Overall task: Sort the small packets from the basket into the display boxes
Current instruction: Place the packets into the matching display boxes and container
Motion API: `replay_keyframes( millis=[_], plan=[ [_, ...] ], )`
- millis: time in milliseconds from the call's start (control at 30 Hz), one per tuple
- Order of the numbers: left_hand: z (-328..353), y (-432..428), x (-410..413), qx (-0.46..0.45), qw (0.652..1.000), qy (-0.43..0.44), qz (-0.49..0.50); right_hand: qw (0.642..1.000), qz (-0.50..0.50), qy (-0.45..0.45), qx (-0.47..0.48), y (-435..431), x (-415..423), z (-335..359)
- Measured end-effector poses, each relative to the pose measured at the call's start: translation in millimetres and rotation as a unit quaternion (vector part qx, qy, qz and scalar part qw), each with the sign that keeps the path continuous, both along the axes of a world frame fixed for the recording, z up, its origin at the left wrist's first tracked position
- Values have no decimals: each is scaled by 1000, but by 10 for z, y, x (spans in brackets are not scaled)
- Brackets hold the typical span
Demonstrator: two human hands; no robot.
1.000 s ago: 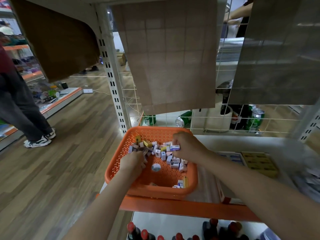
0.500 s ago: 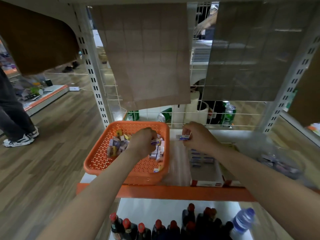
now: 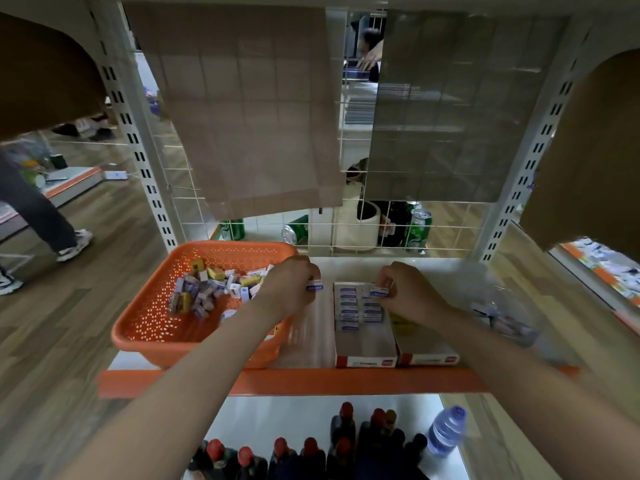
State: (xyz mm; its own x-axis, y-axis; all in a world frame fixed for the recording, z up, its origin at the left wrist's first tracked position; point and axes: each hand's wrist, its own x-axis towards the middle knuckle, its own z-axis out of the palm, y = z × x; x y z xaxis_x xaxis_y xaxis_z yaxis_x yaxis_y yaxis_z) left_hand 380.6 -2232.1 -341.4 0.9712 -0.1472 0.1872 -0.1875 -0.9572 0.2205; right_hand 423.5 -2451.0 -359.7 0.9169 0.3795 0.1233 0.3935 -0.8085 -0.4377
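An orange perforated basket [image 3: 149, 320] sits at the left of the shelf and holds several small packets [image 3: 211, 289], white-blue and yellow ones. My left hand [image 3: 291, 285] hovers over the basket's right rim and pinches a white-blue packet [image 3: 314, 285]. My right hand [image 3: 408, 292] pinches another white-blue packet [image 3: 379, 292] above the back of the left display box [image 3: 367, 351], where rows of the same packets lie. A second display box [image 3: 429, 355] stands beside it on the right, mostly hidden by my right forearm.
The shelf has an orange front edge [image 3: 346, 381] and a wire grid back [image 3: 346, 230] with green cans [image 3: 419, 226] behind. A clear bag of packets [image 3: 502, 317] lies at the right. Dark bottles [image 3: 311, 452] and a water bottle [image 3: 446, 431] stand below. A person's legs [image 3: 41, 216] stand far left.
My left hand has lifted out of the basket rightward with a packet. My right hand has carried its packet from the basket to above the left display box. My view swung right.
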Motion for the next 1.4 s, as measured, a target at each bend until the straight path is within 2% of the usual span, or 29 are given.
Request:
replay_keyframes(
  millis=[267,500,800,1033,1400],
  plan=[
    [-78,4,40,-30,999,13,-4,997,30,59,-42,216,-121,-294],
    [-99,47,69,-31,999,8,-11,992,39,52,-110,380,-140,-495],
    [-144,56,77,-25,999,-4,-30,996,39,-29,-80,371,-186,-529],
    [-164,-18,55,-43,998,10,-37,991,56,5,123,498,-117,-228],
    [-118,-83,-28,-46,997,8,-64,995,46,-24,89,377,-194,-135]
  ],
)
